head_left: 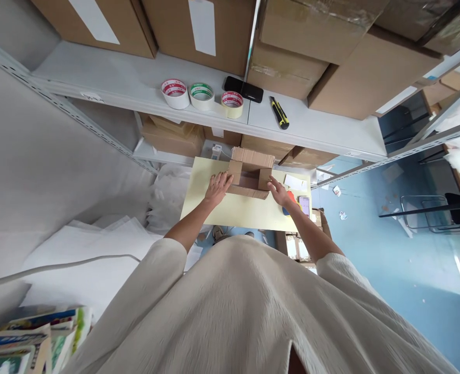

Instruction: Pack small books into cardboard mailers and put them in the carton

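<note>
A small brown cardboard box (247, 180) sits on the pale yellow table (241, 214). Its two long flaps stand outward, while the short end flaps are folded inward over the opening. My left hand (218, 189) lies against the box's left end with its fingers stretched out and slightly apart. At the right end, my right hand (279, 191) has its thumb and fingertips on the edge of the box. Just beyond my right hand are a phone (303, 204) with a lit screen and a red-and-blue object partly hidden by my forearm.
A metal shelf (315, 124) above the table's far side holds rolls of tape (174, 94), a black object (244, 89), a yellow-black utility knife (279, 112) and large cartons (199, 31). White paper (295, 183) lies at the table's right. White bags (85, 249) are heaped at left.
</note>
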`<state>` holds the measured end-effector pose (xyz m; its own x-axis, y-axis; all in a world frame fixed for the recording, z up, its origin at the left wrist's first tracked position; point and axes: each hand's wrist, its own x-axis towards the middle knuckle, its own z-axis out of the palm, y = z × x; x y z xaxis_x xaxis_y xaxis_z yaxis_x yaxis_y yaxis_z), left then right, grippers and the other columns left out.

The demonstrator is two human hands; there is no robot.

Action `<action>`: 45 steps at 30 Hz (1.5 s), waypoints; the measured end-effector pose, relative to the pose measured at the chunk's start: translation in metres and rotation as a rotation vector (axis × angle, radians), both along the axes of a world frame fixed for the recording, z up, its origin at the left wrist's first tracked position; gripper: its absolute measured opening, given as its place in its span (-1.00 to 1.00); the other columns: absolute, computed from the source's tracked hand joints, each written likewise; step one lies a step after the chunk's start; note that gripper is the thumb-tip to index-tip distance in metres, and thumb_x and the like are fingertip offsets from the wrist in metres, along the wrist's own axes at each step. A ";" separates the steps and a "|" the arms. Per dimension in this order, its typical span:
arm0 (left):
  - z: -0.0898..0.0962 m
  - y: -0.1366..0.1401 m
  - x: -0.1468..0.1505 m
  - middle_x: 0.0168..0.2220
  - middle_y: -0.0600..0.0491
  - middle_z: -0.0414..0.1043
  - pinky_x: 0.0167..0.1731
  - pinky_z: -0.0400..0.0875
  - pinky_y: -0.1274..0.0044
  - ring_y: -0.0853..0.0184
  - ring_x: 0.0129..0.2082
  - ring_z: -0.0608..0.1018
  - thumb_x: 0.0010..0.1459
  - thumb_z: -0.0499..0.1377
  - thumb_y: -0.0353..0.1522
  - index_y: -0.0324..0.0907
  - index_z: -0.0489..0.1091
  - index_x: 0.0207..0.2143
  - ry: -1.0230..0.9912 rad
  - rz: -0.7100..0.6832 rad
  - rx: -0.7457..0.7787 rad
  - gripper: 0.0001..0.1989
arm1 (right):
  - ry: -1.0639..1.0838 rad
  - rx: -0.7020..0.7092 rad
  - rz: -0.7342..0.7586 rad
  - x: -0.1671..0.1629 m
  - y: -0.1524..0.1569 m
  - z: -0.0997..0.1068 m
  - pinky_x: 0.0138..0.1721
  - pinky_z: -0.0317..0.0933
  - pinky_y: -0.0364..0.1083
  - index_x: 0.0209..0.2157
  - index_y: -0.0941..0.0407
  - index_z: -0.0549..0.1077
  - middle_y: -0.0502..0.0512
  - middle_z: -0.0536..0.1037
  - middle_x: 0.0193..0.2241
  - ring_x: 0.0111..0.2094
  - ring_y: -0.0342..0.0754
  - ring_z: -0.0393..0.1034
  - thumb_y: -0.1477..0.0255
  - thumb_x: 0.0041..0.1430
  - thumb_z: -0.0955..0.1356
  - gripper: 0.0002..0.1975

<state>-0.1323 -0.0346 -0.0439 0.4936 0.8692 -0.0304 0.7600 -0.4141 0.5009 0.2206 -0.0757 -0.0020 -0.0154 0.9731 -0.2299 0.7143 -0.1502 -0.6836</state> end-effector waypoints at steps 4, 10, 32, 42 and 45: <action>-0.003 0.001 -0.007 0.65 -0.38 0.17 0.63 -0.12 -0.19 -0.28 0.67 0.18 0.29 0.29 -0.31 -0.11 0.27 0.63 -0.058 0.005 -0.019 -0.14 | 0.002 -0.021 -0.021 0.000 0.000 -0.001 0.56 0.20 0.44 0.68 -0.05 0.25 0.25 0.54 0.49 0.56 0.41 0.33 -0.35 0.52 0.13 -0.01; -0.010 0.001 -0.028 0.67 -0.34 0.14 0.63 -0.06 -0.06 -0.23 0.65 0.22 0.27 0.26 -0.28 -0.16 0.24 0.65 -0.013 -0.098 -0.013 -0.09 | -0.010 -0.025 -0.011 0.001 0.000 -0.002 0.58 0.18 0.42 0.64 -0.02 0.31 0.24 0.44 0.56 0.56 0.39 0.31 -0.33 0.53 0.12 -0.04; -0.005 0.037 0.017 0.12 -0.22 0.59 0.29 0.53 0.11 -0.04 0.19 0.62 0.47 0.20 -0.28 -0.10 0.56 0.04 -0.188 0.338 -0.143 -0.80 | 0.078 0.012 -0.121 0.012 0.027 -0.010 0.40 0.45 0.39 0.45 0.06 0.53 0.44 0.55 0.43 0.32 0.39 0.58 -0.36 0.44 0.25 -0.06; -0.011 0.040 0.024 0.36 -0.19 0.42 0.47 0.46 0.22 0.04 0.37 0.54 0.24 0.19 -0.52 -0.11 0.54 0.31 -0.236 0.277 -0.166 -0.40 | 0.232 0.042 -0.298 0.017 0.126 -0.027 0.35 0.49 0.36 0.69 0.00 0.16 0.41 0.54 0.43 0.34 0.34 0.55 -0.09 0.37 0.43 0.02; -0.012 0.041 0.023 0.34 -0.22 0.42 0.49 0.45 0.21 0.04 0.36 0.55 0.24 0.19 -0.53 -0.13 0.54 0.31 -0.247 0.290 -0.172 -0.41 | 0.233 0.120 -0.267 0.018 0.129 -0.033 0.33 0.51 0.34 0.64 -0.01 0.27 0.34 0.64 0.27 0.24 0.30 0.59 -0.19 0.40 0.39 -0.04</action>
